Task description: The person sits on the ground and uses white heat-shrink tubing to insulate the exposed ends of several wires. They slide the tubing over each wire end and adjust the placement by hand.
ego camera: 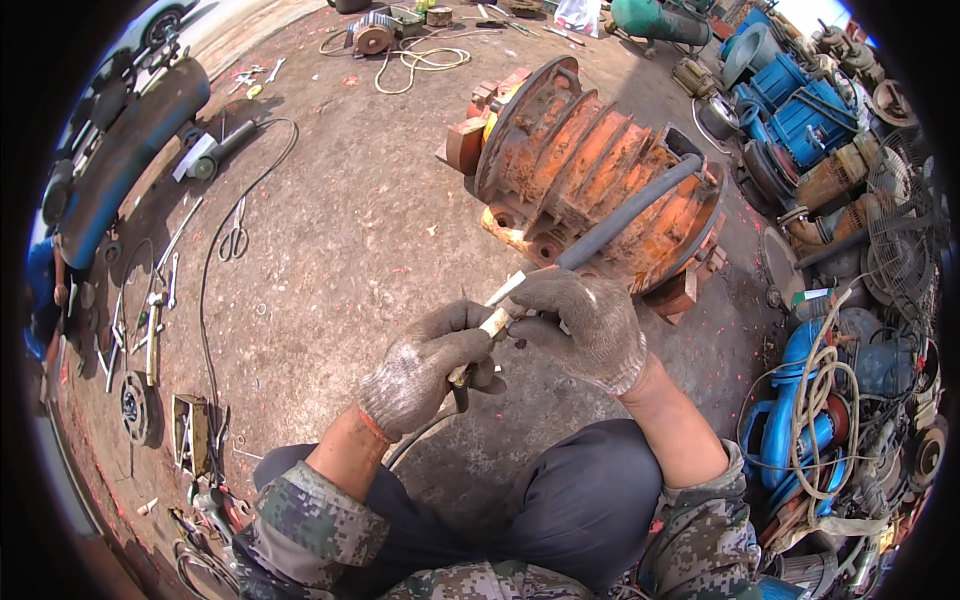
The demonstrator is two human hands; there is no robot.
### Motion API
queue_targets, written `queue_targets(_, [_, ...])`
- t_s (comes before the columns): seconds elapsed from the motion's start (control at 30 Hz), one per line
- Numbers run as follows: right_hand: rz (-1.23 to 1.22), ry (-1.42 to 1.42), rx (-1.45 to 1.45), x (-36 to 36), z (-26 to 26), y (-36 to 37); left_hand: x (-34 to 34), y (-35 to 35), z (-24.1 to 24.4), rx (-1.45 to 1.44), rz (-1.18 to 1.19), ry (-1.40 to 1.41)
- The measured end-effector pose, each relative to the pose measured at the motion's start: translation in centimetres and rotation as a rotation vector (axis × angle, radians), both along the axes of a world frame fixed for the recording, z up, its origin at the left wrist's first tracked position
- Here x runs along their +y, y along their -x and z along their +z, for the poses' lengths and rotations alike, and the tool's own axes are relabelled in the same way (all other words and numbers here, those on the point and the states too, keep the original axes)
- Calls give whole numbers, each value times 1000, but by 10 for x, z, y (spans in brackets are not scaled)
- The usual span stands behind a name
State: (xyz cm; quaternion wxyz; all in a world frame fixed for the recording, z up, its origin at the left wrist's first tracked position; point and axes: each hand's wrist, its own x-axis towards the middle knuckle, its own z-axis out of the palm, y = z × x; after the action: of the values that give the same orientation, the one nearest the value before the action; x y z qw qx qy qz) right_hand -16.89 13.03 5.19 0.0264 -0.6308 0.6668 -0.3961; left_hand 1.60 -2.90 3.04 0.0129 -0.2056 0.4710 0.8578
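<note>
Grey-brown knit work gloves cover both hands. My left hand grips a pale, stained, tape-like wrapped section of cable. Beneath that hand, a dark cable runs down past my knee. My right hand pinches the wrapped section's upper end; its fingertips partly hide what they hold. Beside them a white sleeve-like piece sticks out. A thick dark rubber hose slopes from the right hand up to a rusty orange ribbed motor housing, which lies on its side on the ground.
On the left, scissors, a hammer, spanners and a round metal part lie on the concrete, with a heat gun farther off. Blue pumps, motors and coiled rope crowd the right. Another person shows at the left rim.
</note>
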Motion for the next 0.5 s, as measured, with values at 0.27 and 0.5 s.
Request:
queue_targets(0.27, [-31, 58, 282, -6, -5, -4, 4, 3, 18, -87, 20, 334])
queue_targets(0.5, [-28, -42, 326, -4, 1, -7, 1, 7, 10, -138, 23, 307])
